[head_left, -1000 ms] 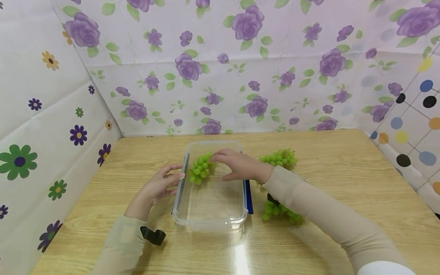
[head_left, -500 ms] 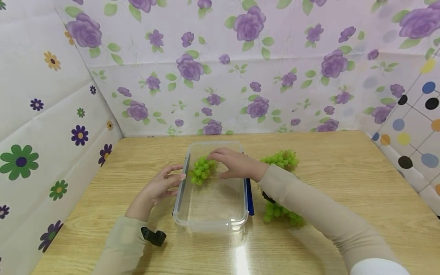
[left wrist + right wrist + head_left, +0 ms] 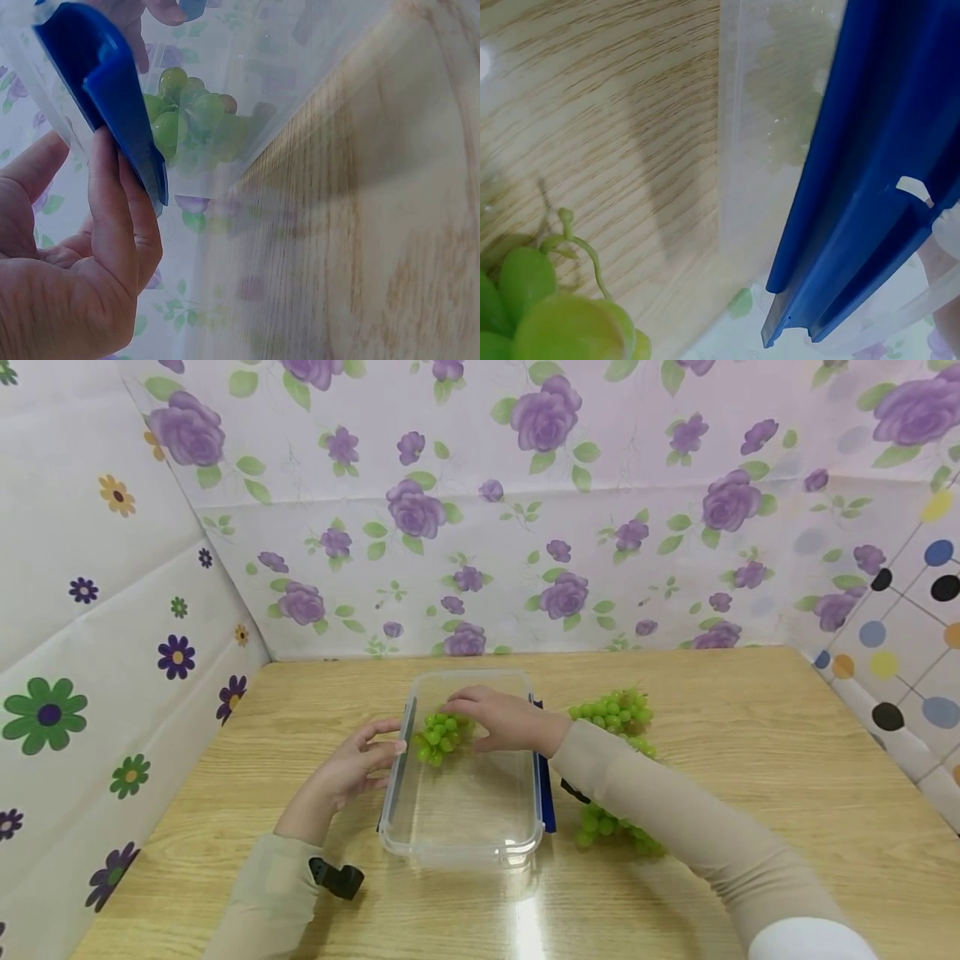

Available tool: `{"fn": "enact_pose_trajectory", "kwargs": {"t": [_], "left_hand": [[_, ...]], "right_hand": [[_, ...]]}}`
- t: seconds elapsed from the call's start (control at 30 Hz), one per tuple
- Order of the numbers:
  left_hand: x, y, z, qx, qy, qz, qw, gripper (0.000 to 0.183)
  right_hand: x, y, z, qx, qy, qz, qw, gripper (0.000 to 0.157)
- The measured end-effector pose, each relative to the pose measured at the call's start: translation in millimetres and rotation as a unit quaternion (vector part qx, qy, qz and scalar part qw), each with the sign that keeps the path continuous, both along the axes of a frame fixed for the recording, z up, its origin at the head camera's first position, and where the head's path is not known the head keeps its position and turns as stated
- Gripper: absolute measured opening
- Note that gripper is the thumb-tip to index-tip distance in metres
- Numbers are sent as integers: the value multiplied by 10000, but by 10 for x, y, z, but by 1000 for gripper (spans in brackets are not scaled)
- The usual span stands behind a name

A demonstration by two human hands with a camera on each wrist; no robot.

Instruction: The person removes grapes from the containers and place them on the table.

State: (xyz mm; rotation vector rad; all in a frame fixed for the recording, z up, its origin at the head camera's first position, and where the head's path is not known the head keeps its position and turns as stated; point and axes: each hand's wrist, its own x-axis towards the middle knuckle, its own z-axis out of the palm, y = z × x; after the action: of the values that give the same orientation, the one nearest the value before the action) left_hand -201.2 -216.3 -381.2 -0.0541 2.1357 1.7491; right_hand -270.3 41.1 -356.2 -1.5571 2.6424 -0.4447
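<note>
A clear plastic container (image 3: 472, 842) with blue side latches stands lidless on the table, and a bunch of green grapes (image 3: 437, 742) lies in its far left part. My left hand (image 3: 351, 768) touches the left wall, its fingers loosely bent. In the left wrist view those fingers rest against a blue latch (image 3: 124, 105). Inside the container, my right hand (image 3: 510, 722) arches over the grapes, fingers apart from the thumb. Its fingertips meet the top of the bunch; whether they press on it is hard to tell. The right wrist view shows the other blue latch (image 3: 870, 187).
More green grapes (image 3: 613, 710) lie on the wooden table (image 3: 720, 735) right of the container, with another bunch (image 3: 615, 828) nearer, partly behind the right forearm. Flower-printed cloth (image 3: 465, 568) forms the back wall. A dark wrist camera (image 3: 341, 878) sits on the left wrist.
My right hand has shifted slightly left over the grapes in the container, and its forearm has followed. The left hand keeps its place at the left wall.
</note>
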Motion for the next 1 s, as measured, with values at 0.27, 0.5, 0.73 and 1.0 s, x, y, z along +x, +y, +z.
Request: {"fn": "enact_pose_trajectory", "kwargs": {"t": [0.27,0.5,0.73,1.0], "left_hand": [[1,-8,-22,9,-70,50,10000,61],[1,-14,-29,10,-97,47,9999,61],[4,-5,-16,-15,-87,83,9999,61],[-17,-3,-24,49,-65,69,9999,59]], "right_hand": [[-16,-41,-23,22,-66,-24,10000,71],[-35,-92,-32,-5,-139,-29,9999,71],[-88,-143,-67,142,-32,-89,9999,71],[-125,-178,-88,439,-136,-158,9988,73]]}}
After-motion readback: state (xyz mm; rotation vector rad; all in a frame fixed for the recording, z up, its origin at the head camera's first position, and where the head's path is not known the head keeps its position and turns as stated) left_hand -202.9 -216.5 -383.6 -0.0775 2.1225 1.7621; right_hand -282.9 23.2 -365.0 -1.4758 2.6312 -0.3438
